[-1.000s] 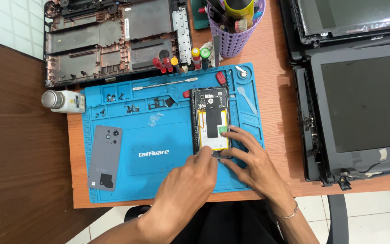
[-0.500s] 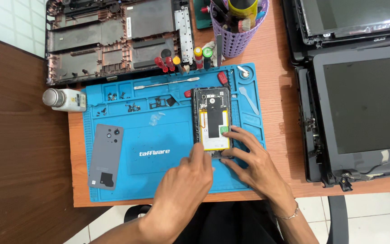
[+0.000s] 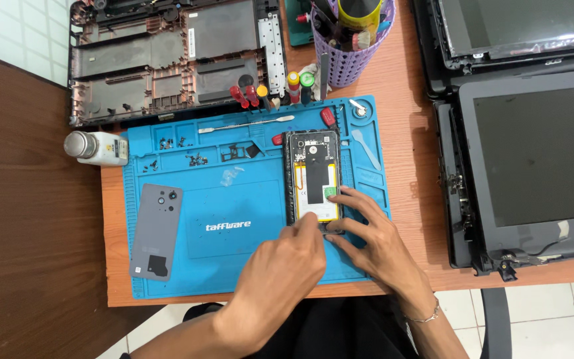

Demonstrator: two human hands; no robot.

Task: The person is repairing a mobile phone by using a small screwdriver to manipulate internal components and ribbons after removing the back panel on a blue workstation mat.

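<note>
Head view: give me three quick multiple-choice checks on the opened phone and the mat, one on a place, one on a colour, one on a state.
1. Where does the grey back cover lie?
A. on the left part of the blue mat
B. on the laptop screen
C. in the purple cup

2. What colour is the cup that holds the tools?
A. red
B. purple
C. white

3. In what state is the phone?
A. closed, with its cover on
B. open, with its battery showing
C. wrapped in a bag

Answers:
1 A: the cover lies flat on the mat, left of the phone and apart from it.
2 B: the perforated cup at the top of the desk is purple.
3 B: the insides show, and the left hand and right hand work at its lower end.
</note>
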